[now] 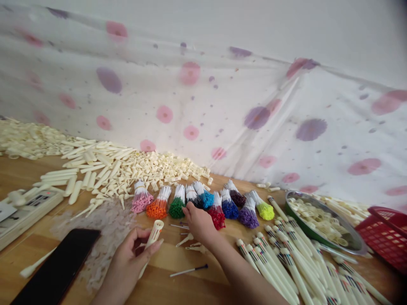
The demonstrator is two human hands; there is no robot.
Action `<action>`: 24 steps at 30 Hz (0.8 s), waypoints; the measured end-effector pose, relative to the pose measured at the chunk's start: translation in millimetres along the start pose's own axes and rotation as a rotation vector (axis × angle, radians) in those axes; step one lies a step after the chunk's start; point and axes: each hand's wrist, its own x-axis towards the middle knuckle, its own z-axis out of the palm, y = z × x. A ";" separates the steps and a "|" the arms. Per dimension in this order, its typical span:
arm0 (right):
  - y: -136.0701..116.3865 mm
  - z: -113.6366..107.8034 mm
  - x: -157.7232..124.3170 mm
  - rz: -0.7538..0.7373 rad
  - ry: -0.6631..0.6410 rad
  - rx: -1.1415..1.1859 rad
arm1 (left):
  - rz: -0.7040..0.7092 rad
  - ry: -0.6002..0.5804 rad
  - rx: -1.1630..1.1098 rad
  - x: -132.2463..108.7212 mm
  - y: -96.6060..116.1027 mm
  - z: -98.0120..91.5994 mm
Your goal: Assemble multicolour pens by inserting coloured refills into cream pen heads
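Observation:
My left hand point(132, 256) is wrapped round a cream pen barrel point(154, 233), tilted with its slotted open end up; a spot of orange shows in one slot. My right hand point(199, 222) reaches to the row of refill bundles, fingers pinched together beside the green bundle point(177, 207) and in front of the black bundle point(191, 195). What its fingertips hold, if anything, is hidden. Orange point(158, 208), pink point(141, 202) and red point(218, 216) bundles stand close by. Below my right wrist lie a loose dark-tipped refill point(189, 271) and small cream plastic pieces point(185, 239).
Cream pen parts point(159, 167) are heaped along the sheeted wall. Many multicolour pens point(292, 258) lie at the right, beside a metal bowl point(356, 245) of cream parts and a red basket point(386, 237). A black phone point(59, 267) and power strip point(32, 212) are at left.

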 end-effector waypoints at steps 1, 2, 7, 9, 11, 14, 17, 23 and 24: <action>3.0 -0.6 1.6 -0.001 -0.017 0.034 | -0.006 -0.029 -0.015 -0.2 0.2 0.3; 5.8 -0.8 3.0 0.000 -0.035 0.071 | -0.015 -0.067 -0.034 -0.1 0.1 0.6; 11.4 1.3 7.7 0.045 -0.133 0.231 | -0.042 -0.132 -0.068 1.3 -2.4 2.6; 10.5 1.5 9.5 0.068 -0.169 0.286 | -0.032 -0.125 -0.066 1.3 -3.0 4.4; 10.3 1.0 11.5 0.076 -0.211 0.344 | -0.027 -0.125 -0.064 0.8 -3.2 6.8; 13.0 0.0 14.3 0.073 -0.279 0.435 | -0.046 -0.135 -0.068 -0.1 -3.3 10.4; 17.3 -0.1 17.2 0.071 -0.335 0.526 | -0.061 -0.164 -0.069 -0.9 -4.6 12.3; 18.5 6.9 16.6 0.041 -0.382 0.722 | -0.068 -0.221 -0.180 4.6 -9.4 21.7; 17.8 8.6 13.5 0.026 -0.380 0.755 | -0.069 -0.237 -0.200 7.1 -9.8 25.2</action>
